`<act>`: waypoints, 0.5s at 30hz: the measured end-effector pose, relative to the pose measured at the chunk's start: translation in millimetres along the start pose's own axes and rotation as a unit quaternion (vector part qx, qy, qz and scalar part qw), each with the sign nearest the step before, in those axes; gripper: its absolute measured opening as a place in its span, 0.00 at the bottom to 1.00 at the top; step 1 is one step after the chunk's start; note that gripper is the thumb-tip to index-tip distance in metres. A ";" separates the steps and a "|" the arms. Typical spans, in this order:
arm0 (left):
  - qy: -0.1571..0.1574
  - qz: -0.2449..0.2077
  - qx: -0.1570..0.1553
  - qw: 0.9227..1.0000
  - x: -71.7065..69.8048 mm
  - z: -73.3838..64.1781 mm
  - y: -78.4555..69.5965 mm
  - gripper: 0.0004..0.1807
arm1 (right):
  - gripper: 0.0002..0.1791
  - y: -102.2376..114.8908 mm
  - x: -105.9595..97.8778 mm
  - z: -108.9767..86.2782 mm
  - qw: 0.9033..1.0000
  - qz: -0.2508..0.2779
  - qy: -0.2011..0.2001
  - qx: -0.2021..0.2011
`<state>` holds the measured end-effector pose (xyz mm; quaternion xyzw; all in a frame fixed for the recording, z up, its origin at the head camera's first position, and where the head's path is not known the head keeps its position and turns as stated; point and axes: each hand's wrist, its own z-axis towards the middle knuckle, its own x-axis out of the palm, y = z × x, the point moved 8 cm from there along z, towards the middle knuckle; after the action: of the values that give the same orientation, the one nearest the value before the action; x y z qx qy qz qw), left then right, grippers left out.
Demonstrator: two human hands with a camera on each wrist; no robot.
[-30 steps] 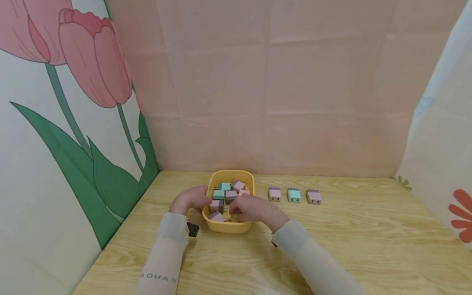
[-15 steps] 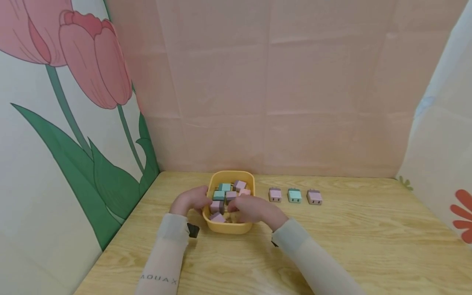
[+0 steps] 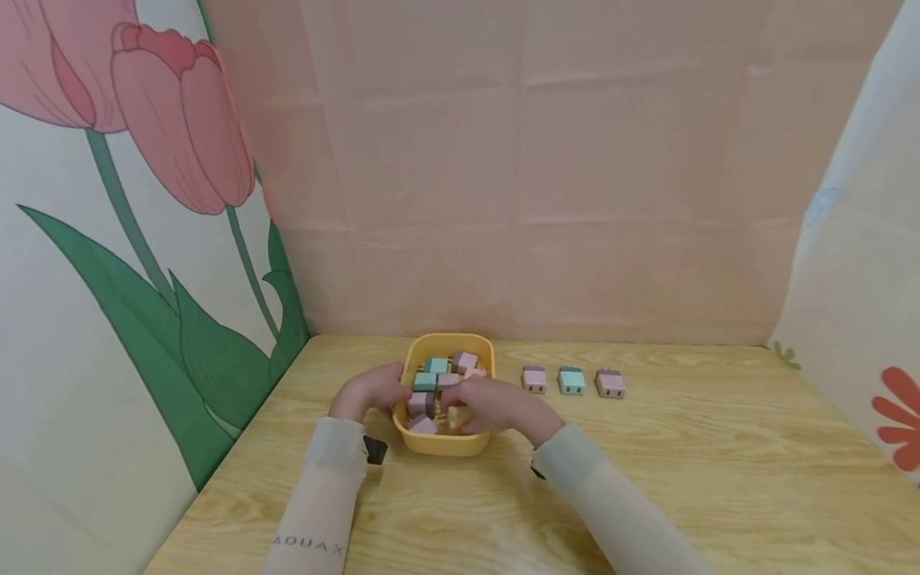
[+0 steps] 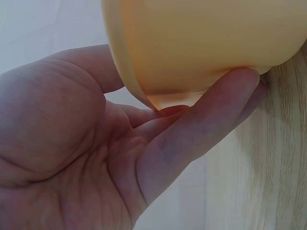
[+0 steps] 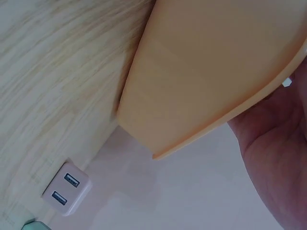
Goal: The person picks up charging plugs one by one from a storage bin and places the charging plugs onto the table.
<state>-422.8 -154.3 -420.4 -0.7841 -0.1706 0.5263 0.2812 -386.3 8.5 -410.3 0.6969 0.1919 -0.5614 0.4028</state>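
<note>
A yellow plastic basket (image 3: 449,445) stands on the table with several two-tone USB charger plugs in it, among them a green one (image 3: 426,382) and a pink one (image 3: 422,403). My left hand (image 3: 372,389) grips the basket's left side; in the left wrist view its fingers (image 4: 206,112) lie along the outer wall and the thumb goes over the rim. My right hand (image 3: 496,406) reaches over the right rim, its fingers down among the plugs. A pale piece (image 3: 454,416) shows between thumb and forefinger; I cannot tell whether they pinch it. The basket wall hides most of this in the right wrist view.
Right of the basket, three charger plugs stand in a row: a pink one (image 3: 534,379), a green one (image 3: 572,380) and another pink one (image 3: 610,383). The wooden table (image 3: 683,463) ends at a pink cloth backdrop (image 3: 575,200), with printed cloth on both sides.
The right hand's fingers have shifted and spread slightly inside the basket, and the pale piece between them shows more. The left hand stays at the basket's side.
</note>
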 end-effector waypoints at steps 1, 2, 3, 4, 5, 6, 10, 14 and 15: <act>0.001 0.000 -0.001 1.000 0.4 0.2 0.6 0.19 | 0.16 -0.3 -0.3 -0.1 1.000 -0.001 0.000 0.000; 0.002 -0.001 -0.001 1.000 0.7 0.5 1.2 0.19 | 0.16 -0.9 -0.6 0.0 1.000 -0.003 0.000 0.001; 0.002 -0.001 -0.002 1.000 0.9 0.5 1.5 0.19 | 0.16 -1.7 -1.2 0.1 1.000 -0.007 -0.002 0.002; 0.002 0.000 -0.003 1.000 0.9 0.7 2.1 0.19 | 0.16 -2.4 -2.3 0.1 1.000 -0.008 -0.005 0.004; 0.001 -0.001 -0.005 1.000 0.5 0.8 2.3 0.19 | 0.16 -3.2 -3.7 0.2 1.000 -0.010 -0.008 0.005; 0.000 -0.002 -0.007 1.000 -0.1 0.8 2.5 0.19 | 0.17 -4.2 -5.6 0.4 1.000 -0.012 -0.013 0.008; -0.005 -0.002 -0.010 1.000 -1.4 0.7 2.4 0.19 | 0.17 -8.2 -14.7 -1.2 0.999 -0.011 -0.040 0.009; -0.003 -0.003 -0.006 1.000 -0.6 0.9 1.7 0.19 | 0.16 -12.3 -25.2 -5.8 0.997 -0.006 -0.070 0.010; -0.003 -0.003 -0.007 1.000 -0.5 1.1 1.9 0.19 | 0.15 -13.6 -27.9 -6.9 0.997 -0.003 -0.076 0.012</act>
<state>-424.0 -155.8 -421.6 -0.7838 -0.1774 0.5268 0.2770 -400.0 27.1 -388.5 0.6560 0.1562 -0.6166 0.4063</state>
